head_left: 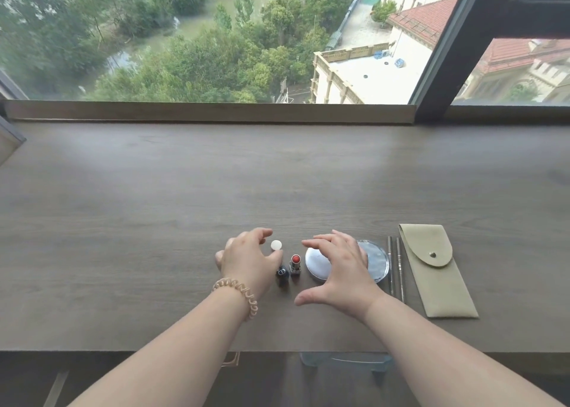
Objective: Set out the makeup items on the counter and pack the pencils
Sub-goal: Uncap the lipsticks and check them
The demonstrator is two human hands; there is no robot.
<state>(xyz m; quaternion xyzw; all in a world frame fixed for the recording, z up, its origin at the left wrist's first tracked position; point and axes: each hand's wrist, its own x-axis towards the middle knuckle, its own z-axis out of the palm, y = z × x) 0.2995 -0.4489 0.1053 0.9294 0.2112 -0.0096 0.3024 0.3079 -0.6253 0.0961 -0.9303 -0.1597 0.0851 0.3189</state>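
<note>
Near the front edge of the wooden counter (277,175) the makeup items stand in a row. From left to right they are a small white round item (276,245), a black lipstick cap (282,275), an uncapped red lipstick (295,263) and a white cushion compact (316,266) with its mirrored lid (377,260) lying open. Two thin grey pencils (395,268) lie side by side right of the compact, next to a flat beige snap pouch (438,271). My left hand (246,261) hovers with fingers apart, thumb tip by the cap. My right hand (342,271) is spread above the compact, holding nothing.
A raised wooden sill (209,110) and a large window run along the back of the counter, with a dark frame post (447,52) at the right. The counter's front edge lies just below my wrists. A spiral hair tie (239,292) circles my left wrist.
</note>
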